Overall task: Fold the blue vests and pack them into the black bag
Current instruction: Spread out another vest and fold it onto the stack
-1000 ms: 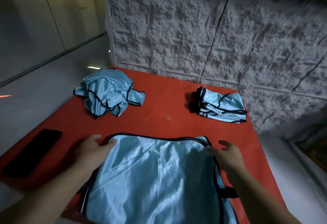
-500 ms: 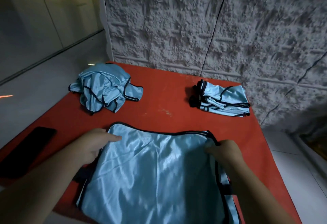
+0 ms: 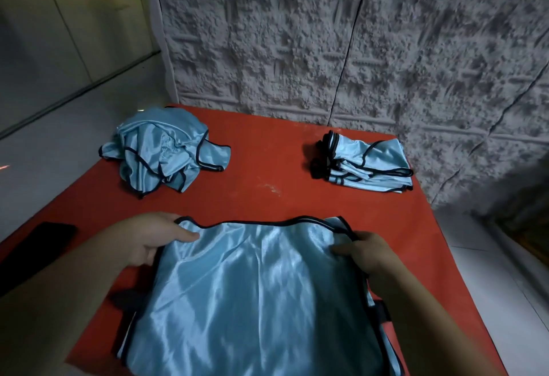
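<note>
Both hands (image 3: 154, 239) (image 3: 367, 253) pinch the spread vest's (image 3: 252, 292) far corners.

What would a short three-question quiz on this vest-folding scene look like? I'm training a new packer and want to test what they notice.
1. True or false: the folded stack lies at the far right of the red table, near the wall.
2. Which lies at the far left? A) a crumpled pile of vests B) a cardboard box C) a pair of shoes
3. Fill in: both hands, left hand and right hand, grip the far corners of the spread ____.

Key:
1. True.
2. A, the crumpled pile.
3. Vest; each hand pinches one corner by the dark-trimmed edge.
</note>
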Action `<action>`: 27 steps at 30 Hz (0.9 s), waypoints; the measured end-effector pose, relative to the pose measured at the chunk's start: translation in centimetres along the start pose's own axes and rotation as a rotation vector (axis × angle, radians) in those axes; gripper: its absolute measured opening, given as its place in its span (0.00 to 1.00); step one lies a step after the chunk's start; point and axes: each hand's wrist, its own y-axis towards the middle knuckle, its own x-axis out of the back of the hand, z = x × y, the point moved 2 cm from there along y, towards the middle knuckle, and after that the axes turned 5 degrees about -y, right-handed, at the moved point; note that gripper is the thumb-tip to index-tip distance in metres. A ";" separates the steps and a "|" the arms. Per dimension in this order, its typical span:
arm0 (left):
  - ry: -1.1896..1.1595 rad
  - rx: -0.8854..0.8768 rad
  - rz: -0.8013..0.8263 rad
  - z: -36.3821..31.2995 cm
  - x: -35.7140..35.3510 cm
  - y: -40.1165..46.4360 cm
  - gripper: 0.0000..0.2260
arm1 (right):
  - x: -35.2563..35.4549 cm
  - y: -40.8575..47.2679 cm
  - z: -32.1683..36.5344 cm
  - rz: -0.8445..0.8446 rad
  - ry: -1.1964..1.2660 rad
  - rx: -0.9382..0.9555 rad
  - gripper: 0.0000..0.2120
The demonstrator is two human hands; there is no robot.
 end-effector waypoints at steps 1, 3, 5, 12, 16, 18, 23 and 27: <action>-0.031 -0.052 -0.025 0.0 -0.1 0.1 0.11 | 0.1 0.1 0.1 -0.040 0.026 0.021 0.11; -0.105 -0.166 -0.070 -0.1 -0.7 0.3 0.14 | 0.5 0.1 0.1 -0.075 0.119 0.042 0.09; -0.247 -0.307 -0.111 -0.5 -1.5 -0.1 0.21 | 0.6 -0.2 0.3 -0.070 0.211 0.097 0.09; -0.521 -0.394 -0.266 2.3 -2.5 0.6 0.25 | 1.3 -0.9 -0.9 -0.062 0.380 0.177 0.10; -0.303 -0.241 -0.380 3.3 -1.8 1.6 0.24 | 1.9 0.6 -1.8 -0.111 0.343 0.045 0.08; -0.203 -0.201 -0.388 3.1 -1.8 1.6 0.22 | 1.7 1.1 -2.0 -0.101 0.334 0.011 0.09; -0.059 -0.277 -0.420 2.3 -2.1 2.1 0.17 | 1.4 1.8 -2.3 -0.127 0.174 -0.010 0.16; 0.031 -0.322 -0.296 2.1 -2.6 2.9 0.19 | 3.2 1.6 -2.1 -0.351 -0.197 0.026 0.10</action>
